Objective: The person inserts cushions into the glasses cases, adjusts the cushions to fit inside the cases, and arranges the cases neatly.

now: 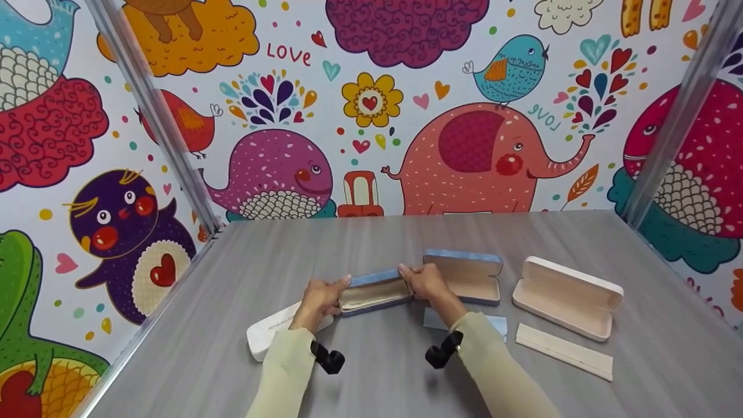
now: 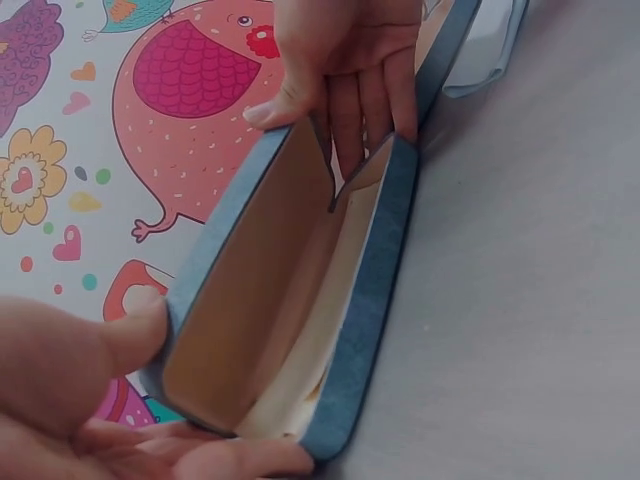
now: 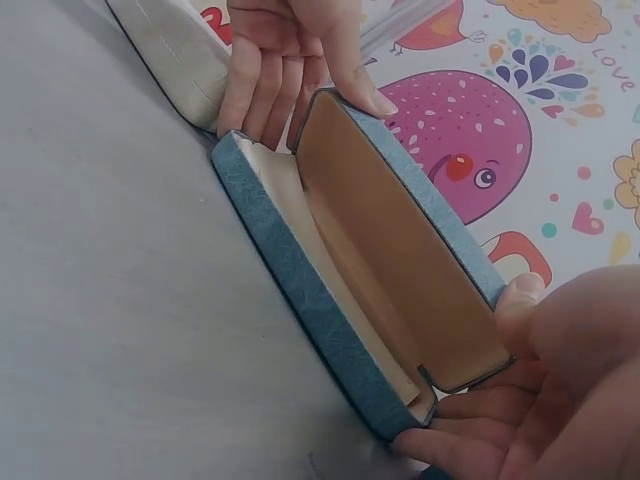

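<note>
Blue case (image 1: 376, 292), open, gripped at its ends by left hand (image 1: 318, 299) and right hand (image 1: 428, 283) — over the worktop (image 1: 371, 371), contact unclear, between white case (image 1: 269, 335) and second blue case (image 1: 470, 277). Thumb slip could snap it closed; too much tilt could spill the cream insert (image 3: 305, 225).

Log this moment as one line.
left grip: holds open blue case, left end | right grip: holds right end | cream cloth: inside case

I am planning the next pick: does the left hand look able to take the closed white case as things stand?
Probably not yet: the left hand grips one end of an open blue case. Otherwise, the closed white case lies close by, apparently unblocked.
</note>
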`<control>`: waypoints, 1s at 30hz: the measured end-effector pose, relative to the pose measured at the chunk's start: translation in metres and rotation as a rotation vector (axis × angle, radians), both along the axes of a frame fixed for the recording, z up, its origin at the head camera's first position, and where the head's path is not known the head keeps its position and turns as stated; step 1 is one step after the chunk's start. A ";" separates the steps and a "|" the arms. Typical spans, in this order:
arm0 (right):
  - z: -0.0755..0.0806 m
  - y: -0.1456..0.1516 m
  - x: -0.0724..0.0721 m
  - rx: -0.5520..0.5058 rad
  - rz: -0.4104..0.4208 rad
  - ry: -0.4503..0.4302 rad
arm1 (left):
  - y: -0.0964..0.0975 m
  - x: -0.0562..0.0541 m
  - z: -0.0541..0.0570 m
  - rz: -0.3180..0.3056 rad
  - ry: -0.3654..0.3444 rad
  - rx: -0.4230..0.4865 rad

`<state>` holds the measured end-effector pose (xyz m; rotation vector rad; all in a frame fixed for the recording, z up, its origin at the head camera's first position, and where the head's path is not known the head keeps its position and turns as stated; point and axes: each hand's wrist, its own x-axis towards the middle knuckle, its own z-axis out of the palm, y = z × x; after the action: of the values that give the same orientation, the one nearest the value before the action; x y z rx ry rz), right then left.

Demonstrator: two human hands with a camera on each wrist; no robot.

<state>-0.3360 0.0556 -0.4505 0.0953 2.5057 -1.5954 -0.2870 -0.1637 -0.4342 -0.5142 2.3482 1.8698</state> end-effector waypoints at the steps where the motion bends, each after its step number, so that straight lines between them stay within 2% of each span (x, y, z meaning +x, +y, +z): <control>1: -0.001 0.000 0.000 -0.002 -0.002 0.014 | 0.000 0.000 0.000 -0.007 0.002 0.002; 9: -0.009 0.003 0.004 -0.012 0.007 0.109 | -0.002 0.002 0.000 -0.017 0.000 -0.028; 14: -0.015 0.006 0.006 -0.047 0.028 0.154 | -0.001 0.002 0.000 -0.020 -0.018 -0.082; 20: -0.018 0.008 0.008 -0.066 0.033 0.149 | -0.001 0.000 0.000 -0.016 -0.033 -0.117; 30: -0.021 0.008 0.013 -0.064 0.019 0.133 | -0.001 0.004 -0.003 -0.016 0.017 -0.186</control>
<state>-0.3228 0.0639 -0.4719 -0.0436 2.5413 -1.7260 -0.2826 -0.1647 -0.4369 -0.4966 2.5442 1.6641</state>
